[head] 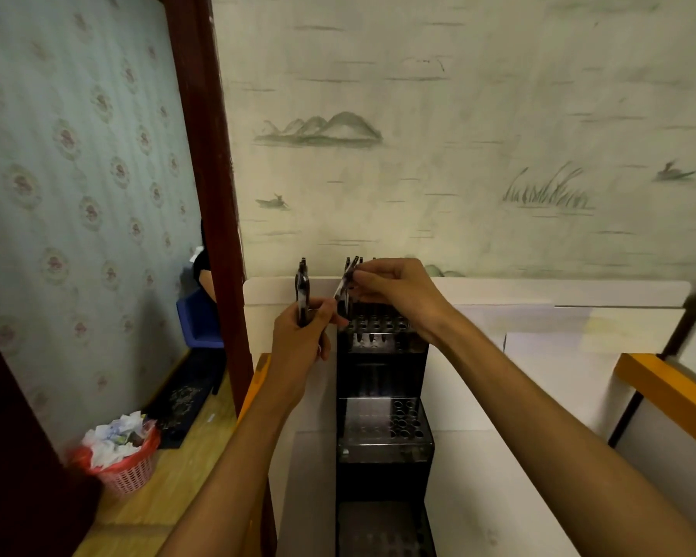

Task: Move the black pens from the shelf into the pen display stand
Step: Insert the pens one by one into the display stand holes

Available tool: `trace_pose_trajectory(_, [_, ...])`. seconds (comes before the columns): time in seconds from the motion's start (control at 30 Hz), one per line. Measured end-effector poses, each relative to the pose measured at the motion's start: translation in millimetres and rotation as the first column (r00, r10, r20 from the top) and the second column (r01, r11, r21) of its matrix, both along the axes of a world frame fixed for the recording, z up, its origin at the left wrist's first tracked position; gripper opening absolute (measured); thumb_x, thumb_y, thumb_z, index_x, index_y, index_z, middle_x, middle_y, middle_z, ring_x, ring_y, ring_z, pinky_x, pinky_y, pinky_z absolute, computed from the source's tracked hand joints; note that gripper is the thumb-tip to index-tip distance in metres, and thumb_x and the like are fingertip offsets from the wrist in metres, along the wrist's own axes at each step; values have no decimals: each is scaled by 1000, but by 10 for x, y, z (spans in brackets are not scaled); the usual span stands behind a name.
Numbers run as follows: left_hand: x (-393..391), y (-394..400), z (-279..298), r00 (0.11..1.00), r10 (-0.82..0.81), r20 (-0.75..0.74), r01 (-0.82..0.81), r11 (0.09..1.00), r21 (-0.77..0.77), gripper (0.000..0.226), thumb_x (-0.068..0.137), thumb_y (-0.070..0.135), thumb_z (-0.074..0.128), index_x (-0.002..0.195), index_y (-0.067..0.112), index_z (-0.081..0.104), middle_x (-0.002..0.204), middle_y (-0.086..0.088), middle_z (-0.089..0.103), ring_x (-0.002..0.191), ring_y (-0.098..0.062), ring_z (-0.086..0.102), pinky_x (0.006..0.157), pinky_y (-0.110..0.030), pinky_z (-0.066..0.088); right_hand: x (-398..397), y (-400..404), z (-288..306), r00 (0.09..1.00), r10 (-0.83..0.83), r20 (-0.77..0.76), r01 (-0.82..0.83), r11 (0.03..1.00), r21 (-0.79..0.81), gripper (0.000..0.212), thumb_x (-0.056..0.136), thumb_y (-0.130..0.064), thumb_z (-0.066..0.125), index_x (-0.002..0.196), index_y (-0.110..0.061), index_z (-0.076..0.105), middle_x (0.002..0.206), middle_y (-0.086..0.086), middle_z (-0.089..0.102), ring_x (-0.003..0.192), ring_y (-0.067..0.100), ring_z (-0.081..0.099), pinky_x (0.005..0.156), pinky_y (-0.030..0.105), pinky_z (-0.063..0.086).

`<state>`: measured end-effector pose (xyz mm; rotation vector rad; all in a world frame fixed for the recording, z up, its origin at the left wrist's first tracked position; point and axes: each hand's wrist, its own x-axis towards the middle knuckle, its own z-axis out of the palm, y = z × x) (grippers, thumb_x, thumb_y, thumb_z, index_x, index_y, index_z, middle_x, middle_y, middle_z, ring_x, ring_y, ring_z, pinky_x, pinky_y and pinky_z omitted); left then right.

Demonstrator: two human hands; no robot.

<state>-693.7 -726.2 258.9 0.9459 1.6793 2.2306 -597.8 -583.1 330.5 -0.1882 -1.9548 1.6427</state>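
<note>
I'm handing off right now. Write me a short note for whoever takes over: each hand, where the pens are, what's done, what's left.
Left hand: grips a bundle of slim black pens, held upright just left of the stand.
Right hand: pinches a single black pen, tilted, over the top tier.
Tall black tiered pen display stand: stands against the white board; a few black pens already upright at the back of its top tier.
Done: a few pens slotted in the top tier.
Left: seat the pinched pen, then those in the left bundle. Many top-tier holes and the middle tier's holes look empty. The source shelf is not identifiable here.
</note>
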Motion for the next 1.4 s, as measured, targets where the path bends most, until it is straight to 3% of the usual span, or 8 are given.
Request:
trace_pose_trajectory(0.1, [36, 35, 26, 1000, -4, -16, 3, 1000, -6, 13, 98, 28, 59, 97, 18, 68, 81, -5, 76, 41, -10, 50, 39, -19, 41, 42, -31, -13, 999, 24, -29, -26, 996, -81, 21, 90, -10, 71, 108, 1, 72, 95, 16, 76, 90, 31, 74, 84, 36, 61])
trace_pose_trajectory(0.33, [43, 75, -5, 995, -77, 56, 80, 996, -49, 33, 101, 41, 50, 99, 12, 68, 84, -7, 76, 40, -12, 53, 36, -18, 39, 88, -11, 26, 987, -115, -112, 93, 979, -182, 18, 90, -8, 71, 100, 7, 71, 86, 19, 75, 76, 26, 74, 69, 30, 61])
trace_pose_trajectory(0.5, [-53, 55, -43, 999, 19, 37, -13, 988, -156, 26, 101, 43, 50, 86, 23, 57, 55, 9, 54, 43, -4, 41, 37, -17, 30, 137, 190, 160, 934, -317, -165, 320, 947, -6, 13, 89, -11, 72, 98, -1, 72, 83, 14, 75, 78, 28, 74, 78, 37, 61])
trace_pose_trajectory(0.67, [-76, 30, -76, 998, -6, 55, 16, 983, -182, 16, 102, 36, 52, 93, 24, 48, 61, 9, 53, 44, -1, 41, 38, -16, 31, 82, 233, 158, 891, -419, -174, 450, 866, 220, 9, 88, -19, 74, 94, -13, 74, 81, 2, 75, 77, 13, 73, 80, 32, 61])
trace_pose_trajectory(0.77, [-76, 13, -80, 996, -51, 73, 62, 984, -165, 17, 104, 29, 49, 99, 14, 44, 65, 2, 48, 43, -3, 37, 37, -17, 29, 37, 204, 120, 892, -422, -163, 452, 843, 292, 13, 88, -21, 74, 98, -12, 75, 83, -1, 74, 80, 12, 72, 83, 33, 60])
trace_pose_trajectory(1.0, [-80, -37, -53, 999, -29, -32, 24, 990, -141, 29, 101, 38, 51, 92, 11, 54, 55, 10, 52, 46, -4, 41, 40, -17, 33, -23, 157, 33, 896, -418, -150, 441, 790, 426, 14, 90, -23, 73, 99, -14, 75, 82, -4, 73, 79, 9, 70, 80, 28, 59])
trace_pose_trajectory(1.2, [-72, -53, -48, 986, 30, -161, -42, 997, -69, 40, 91, 56, 57, 101, 22, 74, 57, 9, 51, 53, -5, 48, 51, -15, 40, -53, 120, 32, 899, -410, -156, 434, 776, 458, 17, 90, -25, 72, 102, -13, 75, 85, -1, 75, 80, 10, 71, 77, 20, 58])
trace_pose_trajectory(1.4, [-74, 18, -36, 998, 42, -43, -45, 997, -66, 28, 104, 35, 45, 109, 23, 69, 53, 11, 43, 46, -1, 39, 43, -13, 32, -59, 127, 43, 883, -449, -137, 452, 733, 509, 19, 90, -30, 71, 99, -15, 75, 82, -3, 75, 74, 7, 70, 73, 20, 56])
